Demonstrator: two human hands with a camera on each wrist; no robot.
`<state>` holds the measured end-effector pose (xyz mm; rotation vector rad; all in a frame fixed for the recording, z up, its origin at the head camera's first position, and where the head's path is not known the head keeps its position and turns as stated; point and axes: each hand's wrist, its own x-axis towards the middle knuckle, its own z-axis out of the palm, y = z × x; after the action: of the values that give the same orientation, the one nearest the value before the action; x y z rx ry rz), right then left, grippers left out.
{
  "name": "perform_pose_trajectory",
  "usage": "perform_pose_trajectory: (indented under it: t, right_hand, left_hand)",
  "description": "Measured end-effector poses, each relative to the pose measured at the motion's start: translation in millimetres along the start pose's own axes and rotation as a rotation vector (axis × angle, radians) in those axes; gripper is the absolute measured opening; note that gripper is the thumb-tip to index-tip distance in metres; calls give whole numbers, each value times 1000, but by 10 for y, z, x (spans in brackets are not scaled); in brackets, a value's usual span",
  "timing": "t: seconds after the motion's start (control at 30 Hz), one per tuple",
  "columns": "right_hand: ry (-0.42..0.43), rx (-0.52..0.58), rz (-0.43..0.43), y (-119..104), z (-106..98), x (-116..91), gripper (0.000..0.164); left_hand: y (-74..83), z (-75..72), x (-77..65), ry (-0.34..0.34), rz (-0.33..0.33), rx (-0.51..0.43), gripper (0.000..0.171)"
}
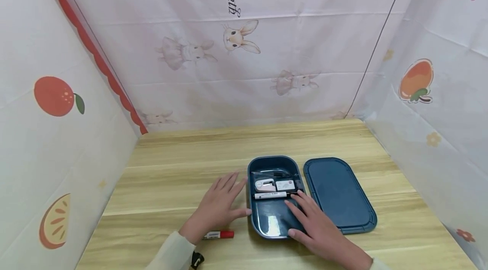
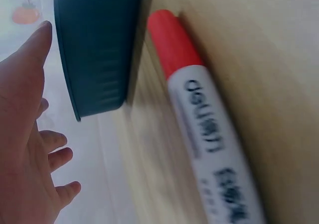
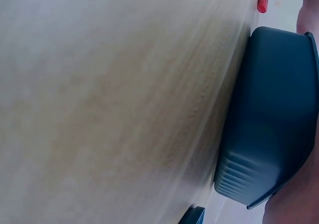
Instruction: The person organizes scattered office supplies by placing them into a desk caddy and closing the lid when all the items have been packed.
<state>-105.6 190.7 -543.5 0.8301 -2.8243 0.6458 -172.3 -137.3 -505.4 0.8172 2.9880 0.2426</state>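
A dark blue open box (image 1: 271, 219) stands on the table between both hands. My left hand (image 1: 219, 202) has spread fingers beside its left wall, thumb tip at the rim. My right hand (image 1: 316, 230) reaches over the right side with fingers extended and holds nothing. Across the box's inside lie a dark pen (image 1: 272, 174), a pink-and-white rounded item (image 1: 264, 185), a small white block (image 1: 285, 185) and a white marker (image 1: 270, 195), its right end near my right fingertips. Close to my left wrist, a red-capped marker (image 2: 204, 119) lies on the table, partly hidden by the arm in the head view.
A flat dark blue lid (image 1: 341, 196) lies on the wooden table (image 1: 183, 151) right of the box, partly behind the right hand. Printed cloth walls (image 1: 267, 58) rise at the back and both sides.
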Motion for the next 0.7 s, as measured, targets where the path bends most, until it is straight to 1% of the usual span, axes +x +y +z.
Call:
perform_pose_trajectory:
  t: [0.27, 0.37, 0.47, 0.57, 0.7]
  right_hand:
    - [-9, 19, 16, -13, -6, 1, 66]
    - [-14, 5, 16, -10, -6, 4, 66]
    - [-18, 3, 15, -14, -16, 2, 66]
    - [-16, 7, 14, -18, -22, 3, 66]
    - [-18, 8, 16, -15, -20, 7, 66]
  left_hand:
    - [-83, 121, -175, 9, -18, -28, 91]
    - [-105, 135, -235, 19, -28, -28, 90]
    - [-149, 152, -311, 33, -58, -17, 90]
    - [-200, 149, -396, 53, -89, 0, 91]
    - [-280, 132, -514, 81, -108, 12, 88]
